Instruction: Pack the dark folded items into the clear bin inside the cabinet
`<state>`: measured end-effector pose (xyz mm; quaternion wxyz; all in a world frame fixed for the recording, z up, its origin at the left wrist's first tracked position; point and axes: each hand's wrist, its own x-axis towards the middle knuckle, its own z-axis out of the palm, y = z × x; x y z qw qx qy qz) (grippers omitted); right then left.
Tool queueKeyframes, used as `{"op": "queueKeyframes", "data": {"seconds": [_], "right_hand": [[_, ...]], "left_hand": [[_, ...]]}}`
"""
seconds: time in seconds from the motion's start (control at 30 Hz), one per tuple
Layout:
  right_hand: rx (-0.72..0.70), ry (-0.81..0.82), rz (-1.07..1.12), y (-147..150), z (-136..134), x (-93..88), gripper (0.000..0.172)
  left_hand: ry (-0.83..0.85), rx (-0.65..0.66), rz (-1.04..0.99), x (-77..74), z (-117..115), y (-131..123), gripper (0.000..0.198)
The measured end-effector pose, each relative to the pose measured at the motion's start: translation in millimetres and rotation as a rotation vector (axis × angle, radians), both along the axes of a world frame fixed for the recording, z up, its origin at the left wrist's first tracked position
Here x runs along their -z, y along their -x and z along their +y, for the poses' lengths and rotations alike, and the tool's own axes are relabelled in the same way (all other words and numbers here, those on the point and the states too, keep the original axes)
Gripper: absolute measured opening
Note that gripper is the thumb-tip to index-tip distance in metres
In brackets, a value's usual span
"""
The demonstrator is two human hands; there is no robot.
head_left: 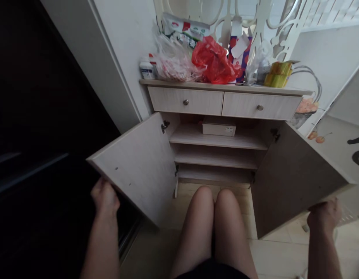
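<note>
Cabinet [225,89]: left door [141,162] and right door [298,178], two total, both open. Left hand [106,197]: curled closed, holding the left door's free edge. Right hand [324,215]: likewise on the right door, fingers partly hidden. Above: two closed drawers [167,99], one knob [186,102] each. Inside: one box [216,129] on the upper shelf [186,134].

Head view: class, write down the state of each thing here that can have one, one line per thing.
Left door: open
Right door: open
Left drawer: shut
Right drawer: shut
Pale box: shut or not, hard to tell
Purple box: open at the top
Red bag: crumpled
White container: upright
Left hand: holding left door's edge
Right hand: holding right door's edge
</note>
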<state>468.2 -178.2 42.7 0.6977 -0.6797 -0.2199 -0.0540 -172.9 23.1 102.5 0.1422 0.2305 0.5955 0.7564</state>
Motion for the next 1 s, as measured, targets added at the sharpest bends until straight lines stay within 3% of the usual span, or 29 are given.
{"op": "queueKeyframes", "data": {"seconds": [0.07, 0.17, 0.4, 0.67, 0.83, 1.0], "right_hand": [[0.020, -0.099, 0.006, 23.3, 12.6, 2.3, 0.053], [-0.010, -0.136, -0.060, 58.0, 28.9, -0.8, 0.056], [-0.354, -0.039, -0.122, 117.0, 64.1, -16.5, 0.047], [-0.470, 0.195, -0.299, 159.3, 138.8, -39.5, 0.054], [-0.426, 0.313, -0.392, 182.5, 188.7, -49.9, 0.048], [-0.412, 0.413, -0.446, 194.8, 230.7, -53.9, 0.039]], "left_hand": [[0.021, 0.003, 0.051, 7.9, -8.2, -15.9, 0.016], [0.001, 0.080, 0.183, 19.1, -17.7, -42.5, 0.028], [-0.054, 0.388, 0.396, 33.0, -15.6, -107.8, 0.047], [-0.172, 0.779, 0.529, 30.5, 30.0, -203.7, 0.035], [-0.087, 0.781, 0.676, 20.2, 67.3, -259.7, 0.024], [-0.019, 0.731, 0.844, 8.2, 93.3, -292.4, 0.021]]}}
